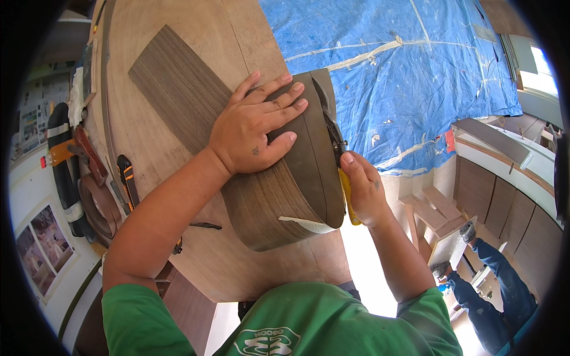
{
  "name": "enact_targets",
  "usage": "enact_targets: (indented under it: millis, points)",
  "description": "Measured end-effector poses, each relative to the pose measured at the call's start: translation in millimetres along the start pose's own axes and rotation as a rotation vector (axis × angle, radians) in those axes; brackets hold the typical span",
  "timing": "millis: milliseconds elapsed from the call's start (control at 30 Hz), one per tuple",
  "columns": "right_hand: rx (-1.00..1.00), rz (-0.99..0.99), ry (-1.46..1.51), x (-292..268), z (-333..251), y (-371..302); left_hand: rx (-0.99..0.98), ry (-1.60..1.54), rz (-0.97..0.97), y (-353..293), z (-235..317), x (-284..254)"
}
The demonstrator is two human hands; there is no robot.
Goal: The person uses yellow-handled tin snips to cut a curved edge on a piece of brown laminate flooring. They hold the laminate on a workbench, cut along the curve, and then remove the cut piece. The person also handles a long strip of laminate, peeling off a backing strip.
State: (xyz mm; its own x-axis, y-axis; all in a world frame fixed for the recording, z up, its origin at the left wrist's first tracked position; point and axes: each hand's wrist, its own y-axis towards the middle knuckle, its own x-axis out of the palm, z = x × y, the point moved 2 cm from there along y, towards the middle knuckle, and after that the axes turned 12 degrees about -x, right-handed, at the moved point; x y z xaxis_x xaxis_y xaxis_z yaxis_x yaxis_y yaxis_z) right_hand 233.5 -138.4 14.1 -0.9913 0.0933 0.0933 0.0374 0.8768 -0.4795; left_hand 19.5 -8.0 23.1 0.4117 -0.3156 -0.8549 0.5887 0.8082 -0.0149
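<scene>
A long strip of brown wood-grain sheet (178, 77) lies across the plywood bench and curls back over itself, its plain grey-brown back (300, 139) facing up. My left hand (255, 124) rests flat on the folded-over part, fingers spread, pressing it down. My right hand (365, 187) is closed round the yellow handles of a pair of snips (349, 199). The dark blades reach into the sheet near its right edge, where a slit runs up to the far end. A thin line runs along the sheet beside the cut. A pale sliver hangs at the near curl.
The plywood bench (208, 267) carries a utility knife (126, 178) and a brown tape roll (98, 204) at the left. Blue tarpaulin (404, 77) covers the far right. Another person's legs (499, 285) show at lower right, near wooden panels (439, 207).
</scene>
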Motion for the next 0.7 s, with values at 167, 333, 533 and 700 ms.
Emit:
enact_targets:
  millis: [167, 333, 533, 700]
  points:
    - [-0.011, -0.010, -0.070, -2.6, -0.8, -1.1, -0.001, 0.008, 0.010, 0.1, 0.5, -0.5]
    - [-0.004, -0.008, -0.049, -0.9, -2.9, -0.7, -0.004, 0.004, 0.009, 0.0, 0.5, -0.1]
    - [-0.015, -0.005, -0.033, 1.2, -5.9, 2.1, 0.002, 0.010, 0.014, -0.1, 0.5, -0.5]
    - [0.000, -0.006, -0.047, 2.2, -8.8, 3.6, 0.002, 0.001, 0.011, -0.3, -0.1, -0.6]
